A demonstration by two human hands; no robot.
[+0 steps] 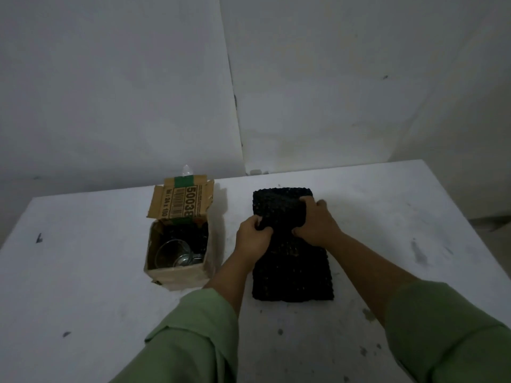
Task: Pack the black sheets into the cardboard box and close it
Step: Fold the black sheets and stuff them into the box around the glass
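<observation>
A stack of black textured sheets (293,275) lies flat on the white table (83,272), right of centre. Both hands rest on its far half. My left hand (253,239) pinches the top sheet near the stack's left edge. My right hand (316,221) grips the same sheet and bunches it up at the middle. The cardboard box (177,273) stands open to the left of the stack, its printed lid flap (182,200) raised at the back. Inside it I see black sheet material (197,237) and a clear glass item (172,254) with a metal part.
White walls close off the back, meeting in a corner behind the table. The table's far edge runs just behind the box and the sheets. Dark smudges mark the table top. My green sleeves (193,341) cover the near edge.
</observation>
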